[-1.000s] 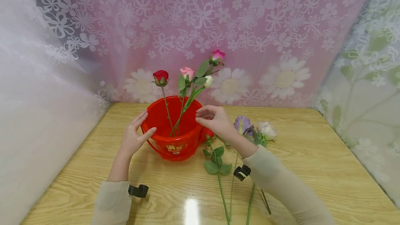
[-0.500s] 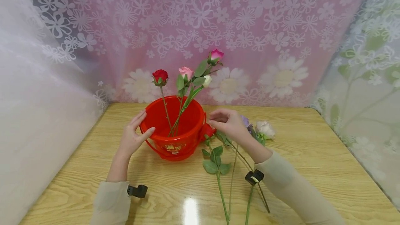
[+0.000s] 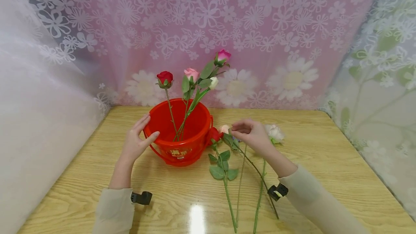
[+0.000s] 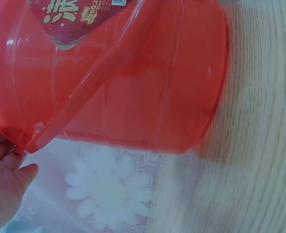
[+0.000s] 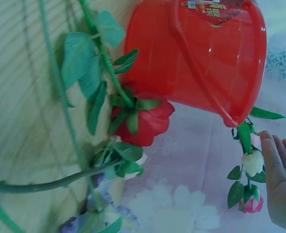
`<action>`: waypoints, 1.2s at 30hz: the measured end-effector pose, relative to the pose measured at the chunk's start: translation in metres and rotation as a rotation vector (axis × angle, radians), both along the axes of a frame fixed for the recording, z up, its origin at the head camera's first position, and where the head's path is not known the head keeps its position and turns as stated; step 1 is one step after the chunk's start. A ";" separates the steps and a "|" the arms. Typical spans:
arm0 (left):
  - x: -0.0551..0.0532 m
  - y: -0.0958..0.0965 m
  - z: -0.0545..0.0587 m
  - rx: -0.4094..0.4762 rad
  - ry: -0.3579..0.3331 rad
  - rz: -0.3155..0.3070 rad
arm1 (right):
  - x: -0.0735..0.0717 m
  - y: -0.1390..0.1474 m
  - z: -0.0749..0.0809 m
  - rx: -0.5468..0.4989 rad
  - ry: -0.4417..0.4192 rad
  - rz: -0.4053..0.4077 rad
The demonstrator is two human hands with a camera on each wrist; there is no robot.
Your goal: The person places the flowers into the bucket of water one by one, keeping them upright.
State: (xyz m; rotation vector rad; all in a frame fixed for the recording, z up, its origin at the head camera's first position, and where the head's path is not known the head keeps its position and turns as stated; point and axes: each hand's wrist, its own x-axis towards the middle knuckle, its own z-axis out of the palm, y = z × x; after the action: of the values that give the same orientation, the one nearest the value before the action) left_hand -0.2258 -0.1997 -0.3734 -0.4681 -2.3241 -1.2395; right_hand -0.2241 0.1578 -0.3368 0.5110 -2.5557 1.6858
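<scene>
A red plastic bucket (image 3: 195,149) stands on the table, with a red rose (image 3: 165,78), a light pink rose (image 3: 191,74), a magenta rose (image 3: 222,56) and a white bud (image 3: 213,83) leaning in it. My left hand (image 3: 134,143) rests against its left rim, fingers extended, thumb apart. Right of the bucket, my right hand (image 3: 252,135) hovers over flowers on the table, fingers slightly bent, holding nothing. Below and beside it lie a red rose (image 3: 214,135), a peach rose (image 3: 224,129), a white rose (image 3: 275,133) and a purple flower (image 5: 101,201), mostly hidden by the hand in the head view.
Several green stems (image 3: 229,203) stretch toward the front edge of the wooden table (image 3: 172,198). The bucket's handle (image 4: 92,82) hangs down its front. A pink floral curtain (image 3: 182,21) closes the back; pale sheets (image 3: 52,118) flank both sides.
My right hand has moved from the bucket's right rim to the right and toward me, over the lying flowers. The peach rose has come into view. My left hand stays at the rim.
</scene>
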 end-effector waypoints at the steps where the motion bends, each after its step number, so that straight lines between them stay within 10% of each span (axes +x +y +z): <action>1: -0.001 -0.001 -0.001 -0.002 0.004 -0.001 | 0.001 0.002 -0.002 -0.001 0.000 0.000; 36: 0.000 -0.002 -0.002 -0.010 -0.016 0.003 | 0.013 0.058 -0.061 0.192 -0.177 0.052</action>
State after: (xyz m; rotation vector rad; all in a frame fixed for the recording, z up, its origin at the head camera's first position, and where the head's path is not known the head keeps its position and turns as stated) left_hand -0.2261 -0.2012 -0.3757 -0.4601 -2.3442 -1.2356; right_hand -0.2108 0.2160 -0.3981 0.4597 -2.8736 1.5752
